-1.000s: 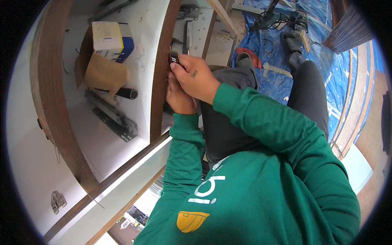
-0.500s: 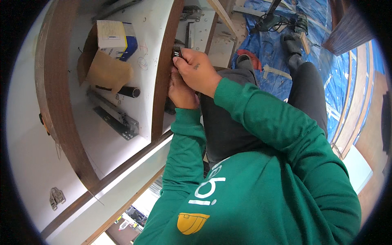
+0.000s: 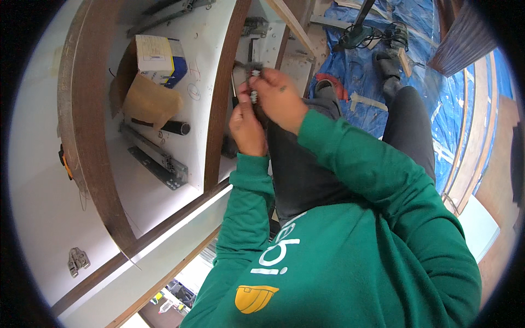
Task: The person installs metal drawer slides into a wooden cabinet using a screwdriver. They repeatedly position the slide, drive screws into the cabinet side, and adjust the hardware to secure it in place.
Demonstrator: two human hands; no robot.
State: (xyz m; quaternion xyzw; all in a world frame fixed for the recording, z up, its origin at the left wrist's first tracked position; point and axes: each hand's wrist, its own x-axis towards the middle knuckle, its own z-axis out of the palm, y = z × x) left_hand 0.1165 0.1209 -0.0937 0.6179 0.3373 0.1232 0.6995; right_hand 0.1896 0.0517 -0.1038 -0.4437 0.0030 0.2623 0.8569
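Observation:
Both hands meet in front of the cabinet's brown front edge. My left hand (image 3: 249,130), fingers closed, pinches the lower end of a small dark fitting with pale ribbed parts (image 3: 254,96). My right hand (image 3: 281,99) grips its upper end between thumb and fingers. Motion blurs the fitting, and the fingers cover much of it, so its exact kind cannot be told. Close beside the left fingertips is a thin metal shaft with a dark end (image 3: 234,90), like a screwdriver; whether the hand touches it is unclear.
Inside the white cabinet are an opened cardboard box (image 3: 158,57), a black tube (image 3: 176,127) and metal drawer slides (image 3: 158,164). A hinge plate (image 3: 78,262) is fixed at lower left. Blue sheeting (image 3: 355,65) covers the floor, with a corded power tool (image 3: 355,35) on it.
Both hands have drawn slightly away from the cabinet edge. The fitting between them has turned, showing its pale ribbed parts, and the thin shaft has come into view.

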